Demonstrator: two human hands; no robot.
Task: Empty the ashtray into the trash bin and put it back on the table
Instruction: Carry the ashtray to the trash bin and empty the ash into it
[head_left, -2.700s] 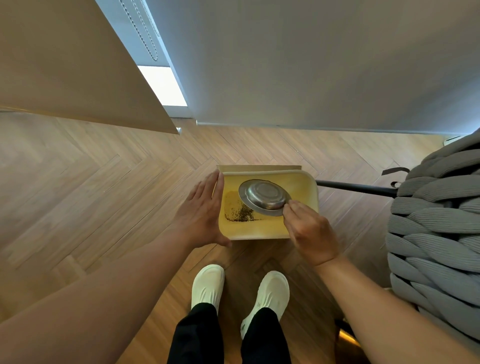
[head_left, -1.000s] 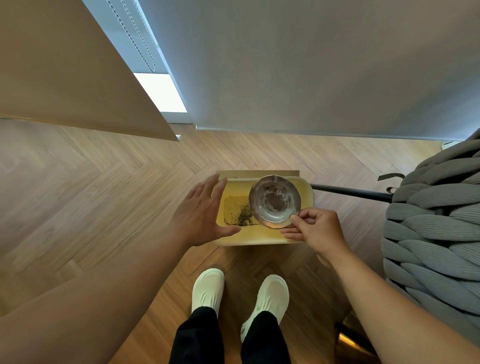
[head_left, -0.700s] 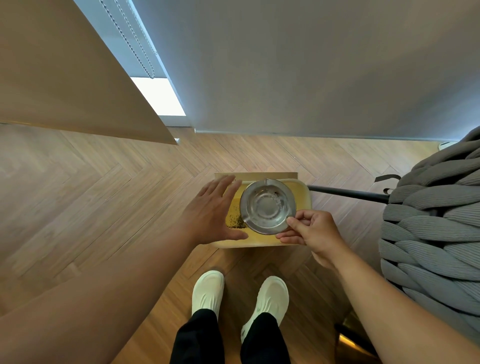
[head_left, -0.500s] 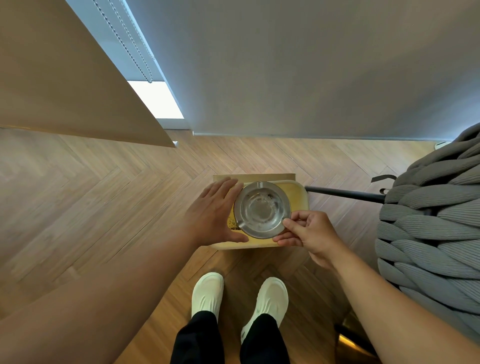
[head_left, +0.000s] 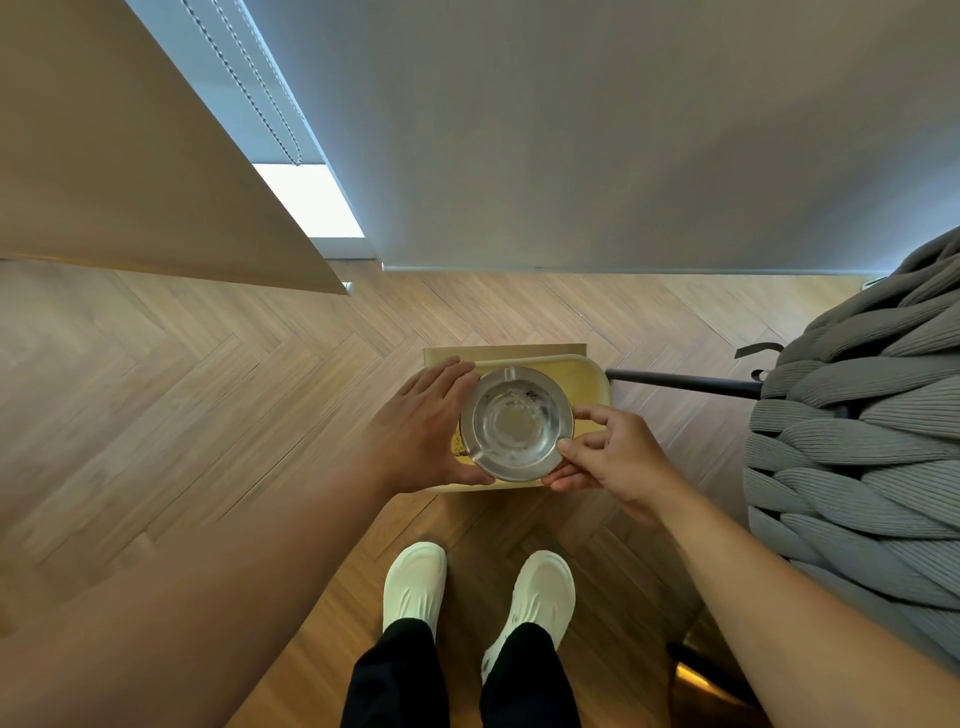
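Note:
The round metal ashtray (head_left: 516, 423) is held right side up above the yellow trash bin (head_left: 589, 376), which stands on the floor in front of my feet. Its bowl shows only faint dark residue. My right hand (head_left: 613, 460) pinches its near right rim between thumb and fingers. My left hand (head_left: 421, 426) curves against its left rim, fingers spread, thumb under the near edge. Dark ash lies in the bin, mostly hidden behind the ashtray and my left hand.
A grey chunky-knit seat (head_left: 857, 441) with a black metal leg (head_left: 680, 382) fills the right side. A tan tabletop edge (head_left: 130, 182) juts in at upper left. A white blind (head_left: 597, 130) hangs behind the bin. My white shoes (head_left: 415, 582) stand on herringbone wood floor.
The ashtray was upside down over the bin, then turned right side up. It has risen and shifted left, and my left hand has moved from the bin's edge to the ashtray's rim.

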